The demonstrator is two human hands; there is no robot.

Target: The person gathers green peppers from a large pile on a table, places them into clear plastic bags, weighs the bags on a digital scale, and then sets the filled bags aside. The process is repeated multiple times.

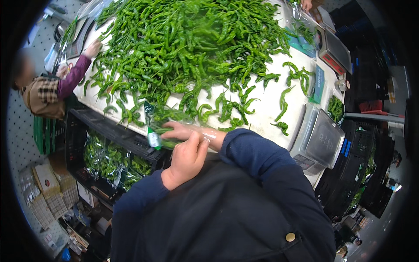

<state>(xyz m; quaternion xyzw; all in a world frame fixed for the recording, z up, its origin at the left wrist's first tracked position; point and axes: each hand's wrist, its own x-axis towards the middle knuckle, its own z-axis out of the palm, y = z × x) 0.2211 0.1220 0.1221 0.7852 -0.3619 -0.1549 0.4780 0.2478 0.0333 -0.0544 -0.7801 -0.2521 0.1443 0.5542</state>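
Observation:
A large heap of green chili peppers (pixel 183 49) covers the white tabletop (pixel 209 95), with loose ones strewn along the near edge. At that edge lies a clear plastic bag of peppers (pixel 163 119) with a green and white printed part. My right hand (pixel 183 132) reaches into the bag, its fingers apart; the film covers its wrist, and whether it touches the peppers I cannot tell. Beside it my left hand (pixel 186 159) pinches the bag's open rim between thumb and forefinger, near the right wrist.
Right of the peppers stands a digital scale (pixel 324 139) with a metal pan; a second scale (pixel 334 52) is farther back. A black crate (pixel 114 131) at the lower left holds bagged peppers. A co-worker in a purple sleeve (pixel 74 77) reaches over the table's left side. Another person's hand (pixel 306 5) shows at the top right.

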